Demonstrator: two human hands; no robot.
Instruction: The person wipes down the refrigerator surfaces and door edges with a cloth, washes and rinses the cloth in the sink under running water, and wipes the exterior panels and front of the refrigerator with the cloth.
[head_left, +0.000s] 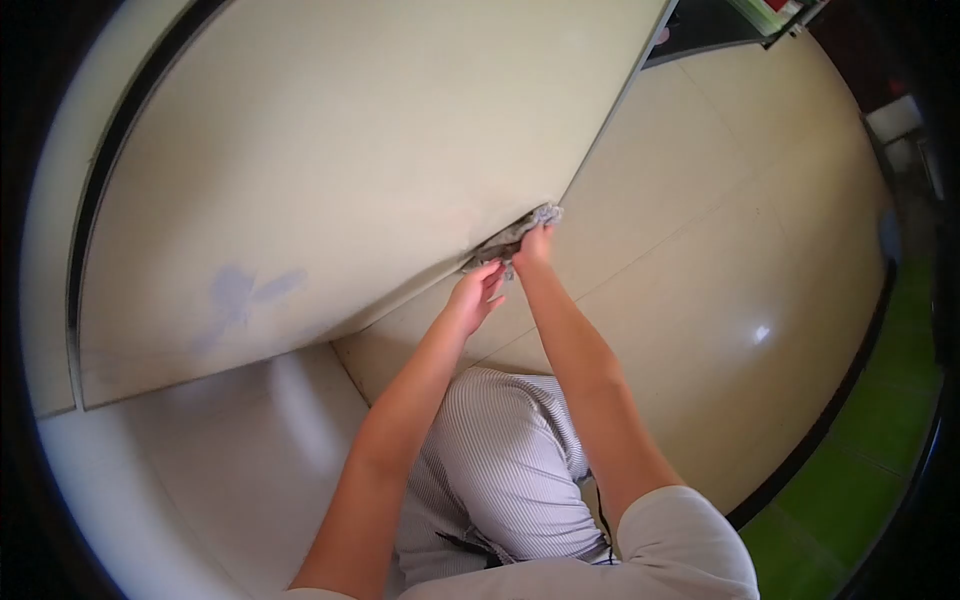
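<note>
A crumpled grey cloth (505, 240) lies against the bottom corner of a large cream door-like panel (370, 130). My right hand (534, 248) is closed on the cloth's near right side, with its fingertips partly hidden in the folds. Just left of it, my left hand (476, 296) reaches to the cloth's lower edge, fingers stretched out and thumb apart. Whether those fingertips touch the cloth or only lie beside it is hard to see. A bluish-grey smudge (235, 292) marks the lower left of the panel.
Cream floor tiles (700, 260) extend to the right, bordered by a dark strip and green flooring (850, 470). A dark shelf (705, 28) with items on it stands at the top right. My bent knee in striped trousers (510, 440) is below my hands.
</note>
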